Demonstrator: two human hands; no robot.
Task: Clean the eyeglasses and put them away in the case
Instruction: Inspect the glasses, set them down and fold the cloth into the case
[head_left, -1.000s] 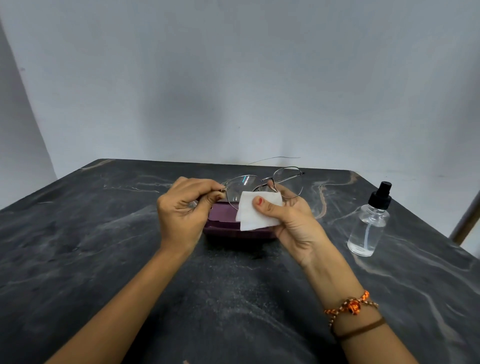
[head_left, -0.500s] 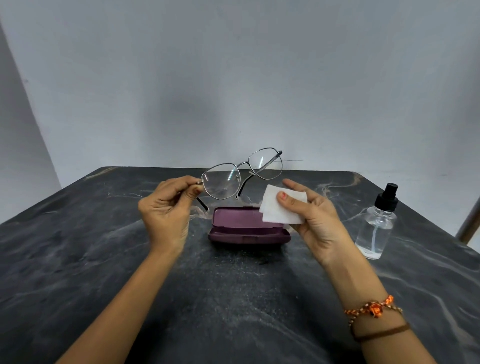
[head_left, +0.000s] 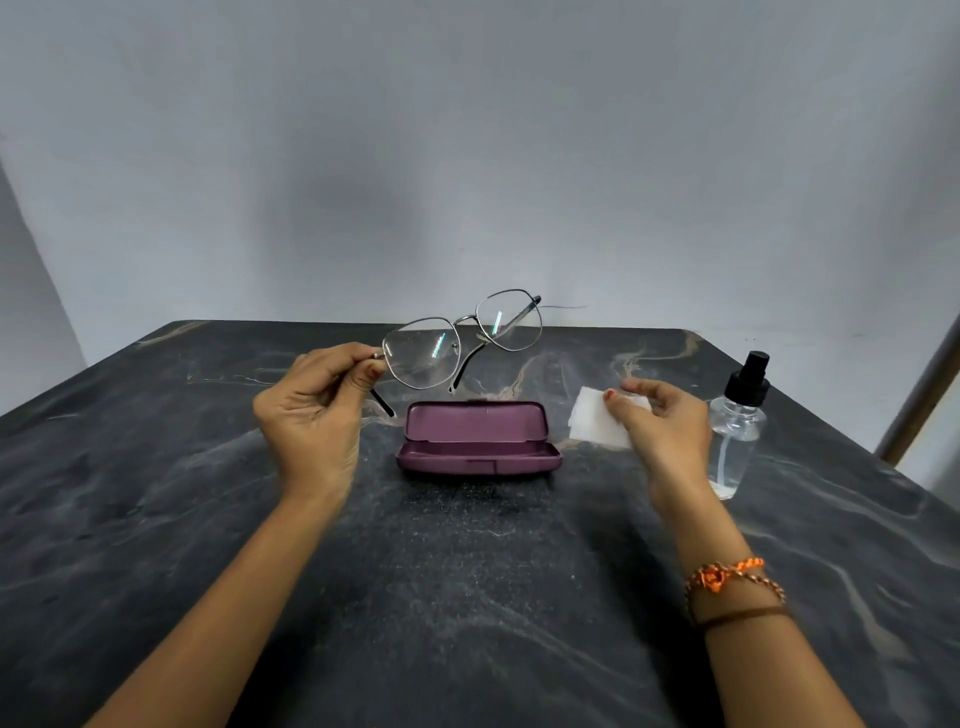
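Note:
My left hand (head_left: 311, 410) pinches the near hinge of thin metal-framed eyeglasses (head_left: 460, 340), holding them in the air above and behind the case, lenses tilted up to the right. The purple glasses case (head_left: 478, 441) lies open in the middle of the dark table, its lid upright at the back and nothing inside. My right hand (head_left: 662, 421) grips a white wiping cloth (head_left: 597, 421) between thumb and fingers, just right of the case and apart from the glasses.
A clear spray bottle (head_left: 737, 426) with a black pump stands close to the right of my right hand. The dark marble table (head_left: 467, 597) ends at a plain wall behind. A slanted post (head_left: 924, 384) rises past the table's right edge.
My right hand took the cloth off the lens and moved it right and down, beside the case. My left hand lifted the glasses up and left, baring the open case.

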